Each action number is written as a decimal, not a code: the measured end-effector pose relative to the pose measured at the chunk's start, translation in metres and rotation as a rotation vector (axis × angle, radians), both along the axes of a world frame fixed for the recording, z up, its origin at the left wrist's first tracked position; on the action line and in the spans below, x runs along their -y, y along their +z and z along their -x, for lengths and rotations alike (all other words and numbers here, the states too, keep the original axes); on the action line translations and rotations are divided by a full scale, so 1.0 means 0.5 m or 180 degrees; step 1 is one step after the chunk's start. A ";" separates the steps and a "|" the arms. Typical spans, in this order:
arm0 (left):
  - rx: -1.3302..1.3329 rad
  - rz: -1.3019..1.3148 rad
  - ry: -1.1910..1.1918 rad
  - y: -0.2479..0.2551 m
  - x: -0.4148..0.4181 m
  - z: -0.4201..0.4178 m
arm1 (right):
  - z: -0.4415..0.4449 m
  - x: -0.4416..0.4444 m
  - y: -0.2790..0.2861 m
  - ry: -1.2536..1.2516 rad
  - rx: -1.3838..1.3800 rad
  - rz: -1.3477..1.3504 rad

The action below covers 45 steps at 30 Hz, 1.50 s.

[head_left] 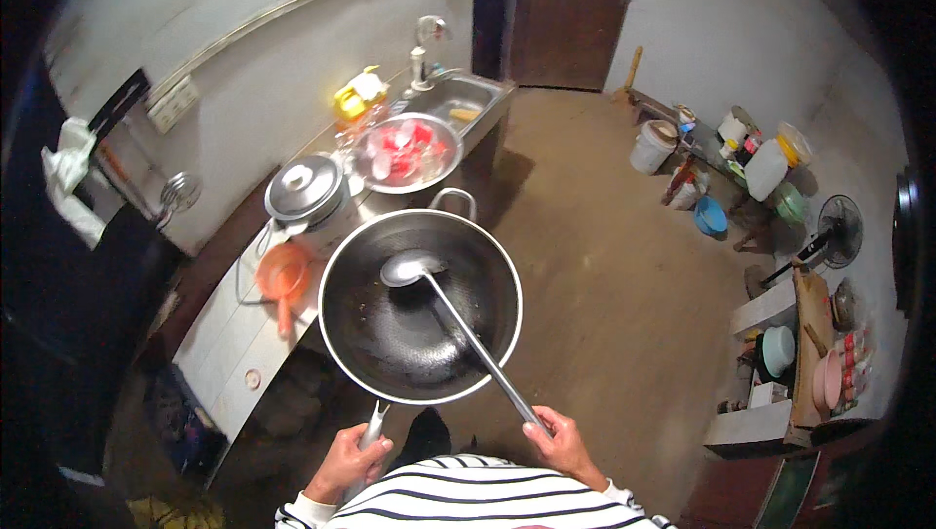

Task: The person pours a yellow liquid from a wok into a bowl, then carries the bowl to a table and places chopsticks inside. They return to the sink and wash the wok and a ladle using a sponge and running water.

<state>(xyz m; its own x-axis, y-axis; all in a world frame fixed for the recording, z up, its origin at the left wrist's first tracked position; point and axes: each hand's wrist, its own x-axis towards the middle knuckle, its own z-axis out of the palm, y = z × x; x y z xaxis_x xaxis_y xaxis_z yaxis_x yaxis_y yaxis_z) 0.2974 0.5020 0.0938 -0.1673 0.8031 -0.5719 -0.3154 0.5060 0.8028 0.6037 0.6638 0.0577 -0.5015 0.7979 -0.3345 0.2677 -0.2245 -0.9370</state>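
A large dark wok (424, 353) with a pale rim is held out before me. My left hand (355, 459) grips its long handle. My right hand (559, 437) is closed on the handle of a metal ladle (406, 269), whose bowl lies inside the wok. Small bits and a wet sheen show on the wok's inner surface. Beyond the wok's loop handle stands a metal basin (406, 189) with red and whitish pieces in it. To its left is a lidded metal pot (306, 189). An orange plastic dipper (281, 277) rests on the tiled counter (219, 361).
A sink (464, 94) with a tap is at the counter's far end, near a yellow bottle (351, 101). Utensils hang on the left wall. Along the right side stand a white bucket (653, 149), a blue basin (710, 216), a fan (839, 231) and shelves with bowls.
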 end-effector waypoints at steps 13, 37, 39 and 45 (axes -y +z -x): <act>0.0248 0.0041 -0.0929 -0.076 -0.798 -0.076 | -0.112 -0.607 -0.018 -0.0583 -0.0514 0.0756; -0.0096 -0.0059 0.1326 -0.104 -1.718 -0.068 | 0.194 -2.071 -0.194 0.1129 -0.0080 0.0732; -0.0477 -0.0066 0.1553 -0.138 -1.748 -0.045 | 0.280 -2.140 -0.277 0.1229 0.0160 0.0661; -0.0357 -0.0022 0.2242 -0.160 -1.869 0.038 | 0.591 -2.346 -0.410 0.1891 0.0156 -0.0389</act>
<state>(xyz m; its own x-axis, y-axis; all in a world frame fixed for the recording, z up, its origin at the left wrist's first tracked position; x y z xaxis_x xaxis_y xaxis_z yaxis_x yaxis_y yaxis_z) 0.2785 1.4363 0.0137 -0.7053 0.4858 -0.5162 -0.4809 0.2071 0.8520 0.3084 1.8370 -0.1474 -0.8591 0.4203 -0.2920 0.3577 0.0851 -0.9299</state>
